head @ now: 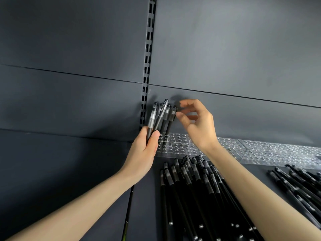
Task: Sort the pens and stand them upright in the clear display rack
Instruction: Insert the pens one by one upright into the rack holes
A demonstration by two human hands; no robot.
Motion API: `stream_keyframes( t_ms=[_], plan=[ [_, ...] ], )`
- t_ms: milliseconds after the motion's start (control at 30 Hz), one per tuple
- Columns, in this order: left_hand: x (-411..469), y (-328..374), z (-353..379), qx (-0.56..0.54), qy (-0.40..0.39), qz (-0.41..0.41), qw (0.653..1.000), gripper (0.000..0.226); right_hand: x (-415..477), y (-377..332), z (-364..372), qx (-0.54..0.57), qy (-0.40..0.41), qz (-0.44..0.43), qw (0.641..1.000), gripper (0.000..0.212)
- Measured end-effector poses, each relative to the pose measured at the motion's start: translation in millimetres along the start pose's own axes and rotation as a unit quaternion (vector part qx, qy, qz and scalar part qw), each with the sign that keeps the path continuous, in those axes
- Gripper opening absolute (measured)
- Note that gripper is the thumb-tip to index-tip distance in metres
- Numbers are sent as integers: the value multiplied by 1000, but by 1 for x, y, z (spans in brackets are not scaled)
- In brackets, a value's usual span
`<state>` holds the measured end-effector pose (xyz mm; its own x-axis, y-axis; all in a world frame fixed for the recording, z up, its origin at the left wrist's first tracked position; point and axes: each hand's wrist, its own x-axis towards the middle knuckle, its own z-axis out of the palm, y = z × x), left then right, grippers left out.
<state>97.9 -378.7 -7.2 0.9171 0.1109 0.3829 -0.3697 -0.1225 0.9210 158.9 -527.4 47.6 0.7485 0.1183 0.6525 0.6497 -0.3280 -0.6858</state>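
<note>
My left hand (144,150) grips two black pens (155,121), caps up, just left of the clear display rack (180,145). Two more black pens (168,122) stand leaning in the rack's leftmost holes. My right hand (196,124) hovers above the rack with loosely curled fingers. Its thumb and forefinger sit right beside the cap of the rightmost standing pen, and I cannot tell if they touch it. A pile of loose black pens (192,188) lies on the dark shelf in front of the rack.
The rack continues as a row of clear holed sections (278,152) to the right edge. A second pile of pens (300,185) lies at the right. A slotted upright (147,66) and dark back panels stand close behind the rack.
</note>
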Motion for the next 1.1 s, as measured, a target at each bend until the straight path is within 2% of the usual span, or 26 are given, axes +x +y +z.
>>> stream_keyframes(
  t_ms=[100,167,267,467,633,833,933,1100],
  plan=[
    [-3,4,3,-12,-30,4,999,26,-5,-10,0,90,-15,26,995,16],
    [-5,7,5,-29,-61,0,998,26,-8,-15,1,144,-51,48,987,22],
    [-8,9,7,-38,-89,-10,995,25,-11,-18,1,177,-62,53,981,27],
    [-7,7,6,-26,-90,-22,995,24,-11,-19,-6,230,-61,95,967,24],
    [-8,6,6,-26,-77,-30,996,19,-10,-17,-11,212,-71,93,970,33],
    [-1,3,4,2,-18,-63,998,24,14,-13,-31,109,48,43,992,31],
    [-1,-1,3,15,-13,-40,999,25,17,-8,-27,67,58,22,996,31],
    [0,-3,2,64,-13,14,998,30,18,3,-20,58,56,13,997,36]
  ],
)
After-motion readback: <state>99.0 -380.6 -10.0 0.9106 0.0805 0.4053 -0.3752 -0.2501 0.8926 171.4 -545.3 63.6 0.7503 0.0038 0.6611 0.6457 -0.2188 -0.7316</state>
